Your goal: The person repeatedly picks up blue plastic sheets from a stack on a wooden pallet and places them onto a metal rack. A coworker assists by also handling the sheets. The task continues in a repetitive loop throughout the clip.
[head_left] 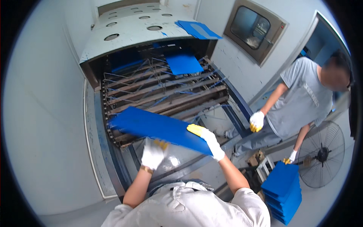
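A flat blue panel (155, 126) is held up in front of me, tilted, over the near end of a slatted conveyor. My right hand (208, 140), in a white glove with yellow fingertips, grips the panel near its right end; the fingers lie over the upper face and the thumb is hidden. Close to the panel's near edge is my left hand (153, 153), gloved the same way. Motion blurs its fingers, so I cannot tell whether it grips the edge. The panel's left end is also smeared.
The conveyor (162, 92) runs into a pale hooded machine (132, 39), with another blue panel (185, 63) at its mouth. More blue sheets (198, 29) lie on the hood. At right, a co-worker (302, 94) in gloves stands near stacked blue panels (281, 189) and a fan (322, 154).
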`<action>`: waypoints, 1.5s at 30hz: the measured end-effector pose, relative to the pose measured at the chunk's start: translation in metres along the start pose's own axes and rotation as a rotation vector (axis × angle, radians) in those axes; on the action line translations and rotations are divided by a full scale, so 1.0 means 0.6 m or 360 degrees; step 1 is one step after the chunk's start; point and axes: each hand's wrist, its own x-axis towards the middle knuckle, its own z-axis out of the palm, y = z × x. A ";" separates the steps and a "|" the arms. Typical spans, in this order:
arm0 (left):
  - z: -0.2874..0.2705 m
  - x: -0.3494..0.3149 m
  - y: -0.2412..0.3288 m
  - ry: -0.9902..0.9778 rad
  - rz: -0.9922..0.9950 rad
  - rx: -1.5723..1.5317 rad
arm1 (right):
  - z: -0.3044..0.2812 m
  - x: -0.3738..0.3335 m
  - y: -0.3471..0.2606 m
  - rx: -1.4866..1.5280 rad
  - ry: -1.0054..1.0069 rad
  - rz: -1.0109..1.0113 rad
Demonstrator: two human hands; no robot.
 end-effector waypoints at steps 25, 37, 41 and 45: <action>0.268 -0.037 0.428 -0.1485 -0.1772 -0.3197 | -0.193 -0.676 -0.036 0.0280 0.2478 0.1993; 0.286 -0.063 0.434 -0.1384 -0.1813 -0.3207 | -0.310 -0.855 0.033 -0.0866 0.2700 0.2265; 0.284 -0.065 0.433 -0.1339 -0.1858 -0.3216 | -0.291 -0.877 0.059 -0.1030 0.2716 0.2123; 0.286 -0.068 0.429 -0.1308 -0.1875 -0.3180 | -0.274 -0.888 0.056 -0.0768 0.2754 0.2226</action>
